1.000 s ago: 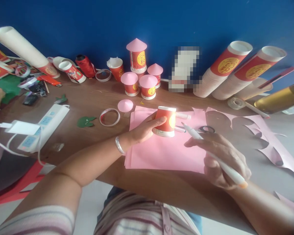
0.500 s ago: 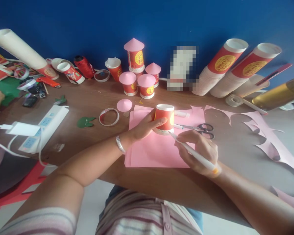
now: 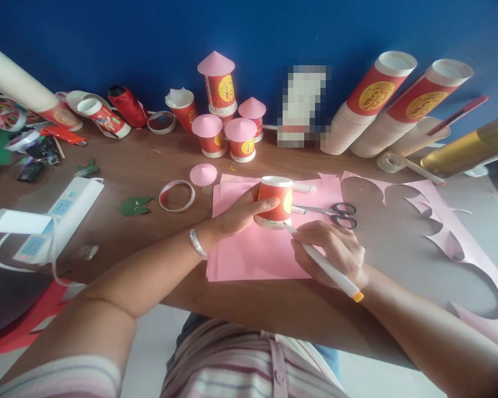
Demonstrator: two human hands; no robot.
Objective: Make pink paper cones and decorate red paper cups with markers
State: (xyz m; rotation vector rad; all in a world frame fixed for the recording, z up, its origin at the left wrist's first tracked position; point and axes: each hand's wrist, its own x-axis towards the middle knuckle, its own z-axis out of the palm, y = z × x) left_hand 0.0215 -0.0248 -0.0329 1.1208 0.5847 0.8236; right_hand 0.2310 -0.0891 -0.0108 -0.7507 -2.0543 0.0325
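My left hand is wrapped round a red paper cup with a white base band that carries dark drawn lines. A white marker with an orange end sits in my right hand, its tip at the cup's base band. Whether the tip touches the band I cannot tell. Under both hands lies a stack of pink paper sheets. Just right of the cup, scissors with dark handles rest on the paper, beside another white marker.
Behind stand several cup lanterns with pink cone roofs. Tall cup stacks lean at the back right. Cut pink paper scraps lie right. A power strip, a white ring and a green cutout are left.
The view has shifted slightly, so the scene sits a little further left and higher. Both hands keep their hold, and the marker tip stays by the cup's base band.
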